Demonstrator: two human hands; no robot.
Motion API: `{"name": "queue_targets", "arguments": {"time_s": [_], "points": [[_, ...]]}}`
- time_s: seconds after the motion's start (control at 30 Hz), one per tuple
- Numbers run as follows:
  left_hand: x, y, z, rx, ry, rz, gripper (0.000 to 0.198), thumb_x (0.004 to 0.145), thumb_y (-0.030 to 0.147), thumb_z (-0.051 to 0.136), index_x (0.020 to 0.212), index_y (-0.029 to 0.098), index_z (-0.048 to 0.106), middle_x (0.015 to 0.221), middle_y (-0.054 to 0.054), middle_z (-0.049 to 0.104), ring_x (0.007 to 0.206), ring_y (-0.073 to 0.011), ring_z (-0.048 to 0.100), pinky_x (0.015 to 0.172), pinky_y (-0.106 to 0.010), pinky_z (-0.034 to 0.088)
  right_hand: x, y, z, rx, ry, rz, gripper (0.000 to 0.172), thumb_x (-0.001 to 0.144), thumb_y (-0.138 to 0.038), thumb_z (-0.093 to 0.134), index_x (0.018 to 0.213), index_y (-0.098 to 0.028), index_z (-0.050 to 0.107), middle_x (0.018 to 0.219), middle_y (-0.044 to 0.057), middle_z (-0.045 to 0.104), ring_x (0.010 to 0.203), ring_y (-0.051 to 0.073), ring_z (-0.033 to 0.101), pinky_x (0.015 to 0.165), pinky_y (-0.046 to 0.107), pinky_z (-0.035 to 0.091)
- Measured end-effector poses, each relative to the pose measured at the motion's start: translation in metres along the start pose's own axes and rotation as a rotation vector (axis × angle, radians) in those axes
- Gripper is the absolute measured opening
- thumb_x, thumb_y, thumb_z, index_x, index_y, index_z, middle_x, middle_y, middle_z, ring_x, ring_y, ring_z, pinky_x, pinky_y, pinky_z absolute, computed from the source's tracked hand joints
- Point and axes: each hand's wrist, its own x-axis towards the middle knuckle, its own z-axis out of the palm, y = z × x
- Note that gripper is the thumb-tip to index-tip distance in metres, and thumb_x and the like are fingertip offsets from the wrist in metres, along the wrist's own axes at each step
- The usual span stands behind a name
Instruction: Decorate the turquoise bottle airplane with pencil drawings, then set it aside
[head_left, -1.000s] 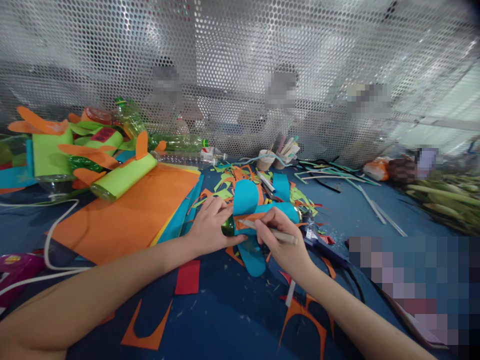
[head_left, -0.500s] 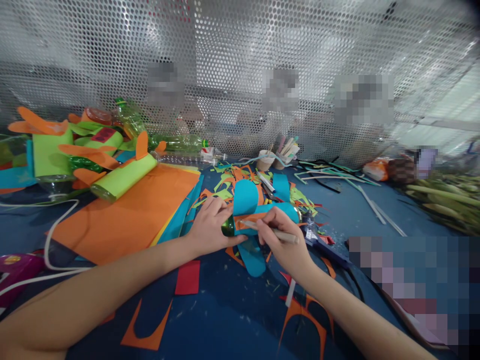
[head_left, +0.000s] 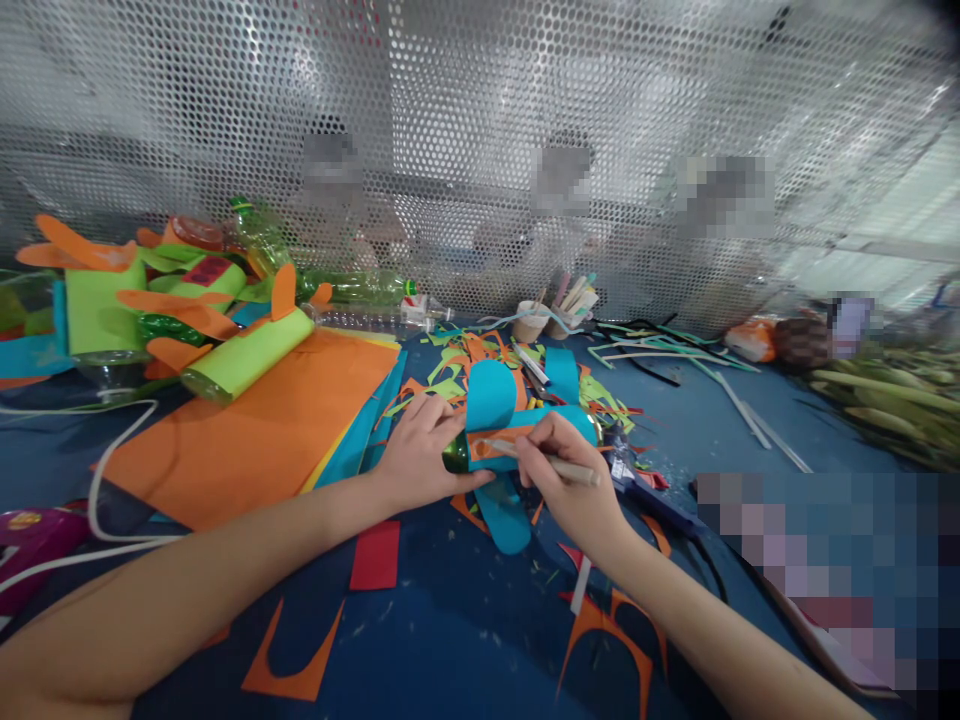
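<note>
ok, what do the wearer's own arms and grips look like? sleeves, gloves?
Left arm and right arm: bare forearms, no sleeves in view. Left grip and right grip: ungloved hands. No watch or bracelet visible; no rings I can make out.

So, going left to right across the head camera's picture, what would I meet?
Purple tool → orange sheet → left hand → right hand holding a pale pen → dark blue tool → white strips → leafy bundle.
</note>
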Motion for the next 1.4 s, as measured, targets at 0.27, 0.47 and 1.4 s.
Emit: {"name": "queue_targets", "arguments": {"time_s": [0.27, 0.47, 1.4], "points": [[0.0001, 0.0009, 0.0002, 0.003, 0.016, 0.008, 0.055, 0.07, 0.063, 0.065, 0.098, 0.016, 0.064, 0.079, -0.004, 0.047, 0.078, -0.0223, 0.046, 0.073, -0.039, 0.045, 0.0004, -0.003, -0.0007, -0.014, -0.006, 0.008, 0.022, 0.088, -0.026, 0.051, 0.07, -0.023, 0.039, 0.053, -0.006, 0.049, 0.048, 0.01, 0.046, 0.049, 0.024, 0.037], [0.0001, 0.0, -0.0002, 0.013, 0.008, 0.011, 0.054, 0.07, 0.064, 0.064, 0.095, 0.016, 0.063, 0.079, -0.004, 0.047, 0.077, -0.0216, 0.045, 0.073, -0.039, 0.045, 0.0006, -0.0015, -0.0011, -0.016, -0.006, 0.015, 0.022, 0.088, -0.026, 0.052, 0.07, -0.023, 0.039, 0.053, -0.006, 0.049, 0.048, 0.01, 0.046, 0.05, 0.024, 0.037], [-0.0018, -0.0017, 0.0017, 0.011, 0.031, 0.031, 0.055, 0.072, 0.065, 0.061, 0.096, 0.016, 0.062, 0.079, -0.004, 0.046, 0.077, -0.021, 0.045, 0.073, -0.037, 0.044, 0.0025, 0.0005, -0.0047, 0.015, -0.022, 0.012, 0.022, 0.088, -0.024, 0.05, 0.071, -0.024, 0.037, 0.051, -0.007, 0.05, 0.046, 0.01, 0.045, 0.048, 0.023, 0.034]]}}
